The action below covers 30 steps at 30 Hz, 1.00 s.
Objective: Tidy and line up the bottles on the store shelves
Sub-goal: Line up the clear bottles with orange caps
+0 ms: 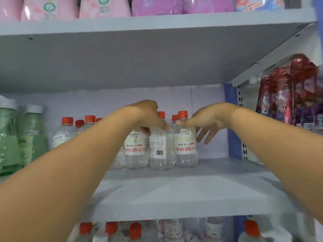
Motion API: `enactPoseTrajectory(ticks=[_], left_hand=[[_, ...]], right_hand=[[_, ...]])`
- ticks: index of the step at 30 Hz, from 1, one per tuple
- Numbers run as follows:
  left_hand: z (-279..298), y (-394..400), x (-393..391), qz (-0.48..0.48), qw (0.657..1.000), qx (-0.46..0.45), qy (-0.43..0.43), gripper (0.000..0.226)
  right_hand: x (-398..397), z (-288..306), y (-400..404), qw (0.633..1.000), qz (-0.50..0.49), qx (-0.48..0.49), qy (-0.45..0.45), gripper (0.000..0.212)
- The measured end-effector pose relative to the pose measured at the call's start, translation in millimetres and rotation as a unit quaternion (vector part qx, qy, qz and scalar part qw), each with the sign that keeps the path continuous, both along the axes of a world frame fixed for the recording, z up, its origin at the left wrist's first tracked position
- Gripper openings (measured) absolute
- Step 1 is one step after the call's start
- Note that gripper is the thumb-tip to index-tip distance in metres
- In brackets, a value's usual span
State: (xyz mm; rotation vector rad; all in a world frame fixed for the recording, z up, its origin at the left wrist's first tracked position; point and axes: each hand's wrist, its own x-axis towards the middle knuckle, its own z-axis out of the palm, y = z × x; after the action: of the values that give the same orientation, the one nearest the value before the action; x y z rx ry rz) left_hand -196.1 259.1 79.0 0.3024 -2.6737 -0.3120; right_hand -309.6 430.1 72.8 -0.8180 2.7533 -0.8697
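Several clear bottles with red caps stand at the back of the grey middle shelf (192, 189). My left hand (148, 116) is wrapped over the top of the clear bottle (135, 149) at the front left of the group, next to the barcode bottle (160, 151). My right hand (208, 122) rests its thumb against the shoulder of the right-hand bottle (186, 147), its fingers spread apart behind it. More red-capped bottles (64, 131) stand further left, partly hidden by my left forearm.
Green bottles with white caps (21, 135) fill the shelf's left end. Pink and purple refill bags (104, 7) sit on the shelf above. Red packets (290, 91) hang at the right. More red-capped bottles (136, 231) stand on the shelf below. A blue upright (234, 124) bounds the shelf's right.
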Motion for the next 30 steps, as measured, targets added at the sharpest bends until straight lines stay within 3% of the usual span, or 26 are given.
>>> enactPoseTrajectory(ticks=[3, 7, 13, 21, 30], left_hand=[[6, 2, -5, -0.045, 0.997, 0.05, -0.035, 0.066], [4, 0, -21, -0.025, 0.999, 0.009, -0.019, 0.053], [-6, -11, -38, -0.028, 0.998, 0.04, 0.044, 0.05], [-3, -26, -48, -0.018, 0.988, 0.146, 0.054, 0.02], [-7, -33, -52, -0.009, 0.981, 0.157, 0.113, 0.041]], right_hand=[[-5, 14, 0, 0.998, 0.024, -0.041, 0.032, 0.052], [-17, 4, -7, 0.995, 0.042, -0.075, 0.053, 0.036], [-26, -13, -12, 0.986, 0.067, -0.122, 0.09, 0.031], [-29, -19, -20, 0.975, 0.03, -0.169, 0.142, 0.043], [-26, -17, -17, 0.973, 0.039, -0.209, 0.086, 0.03]])
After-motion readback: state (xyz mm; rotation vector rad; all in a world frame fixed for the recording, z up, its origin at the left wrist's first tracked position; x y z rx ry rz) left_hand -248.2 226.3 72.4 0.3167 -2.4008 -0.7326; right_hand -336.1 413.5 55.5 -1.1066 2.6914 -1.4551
